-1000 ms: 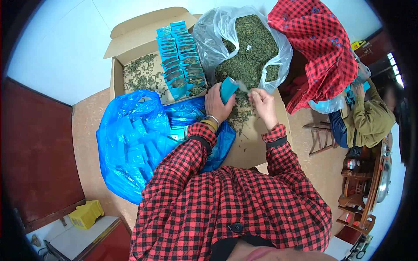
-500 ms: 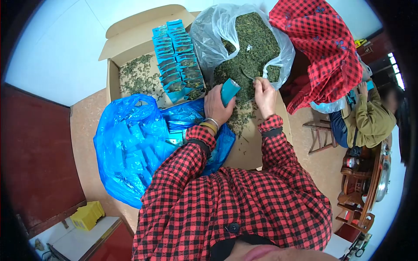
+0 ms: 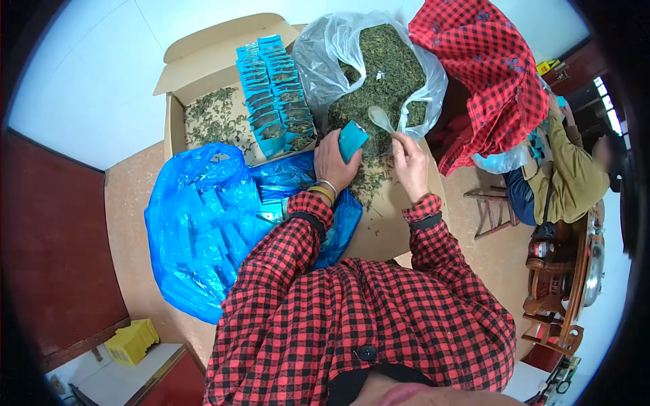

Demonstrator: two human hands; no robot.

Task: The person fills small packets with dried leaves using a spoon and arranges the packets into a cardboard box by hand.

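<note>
My left hand (image 3: 333, 162) is wrapped round a small teal packet (image 3: 353, 140), its upper end tilted to the right. My right hand (image 3: 410, 166) pinches the handle of a pale spoon (image 3: 381, 118), whose bowl is over the dark green leaves (image 3: 391, 62) in a clear plastic bag (image 3: 318, 51). Left of the bag, rows of filled teal packets (image 3: 271, 101) stand in a cardboard box (image 3: 177, 128). Loose leaves are scattered in the box and below the bag, between my hands. Whether the spoon holds leaves, I cannot tell.
A blue plastic bag (image 3: 196, 223) full of teal packets lies at the left, beside my left forearm. Red checked cloth (image 3: 484, 81) drapes at the upper right. Another person (image 3: 572, 169) sits at the far right near a wooden stool (image 3: 493, 206). A yellow container (image 3: 132, 342) is at the lower left.
The spoon has moved from near the packet's top into the leaves and then up, its bowl now showing. The packet remains in my left hand. The other person's arm has risen.
</note>
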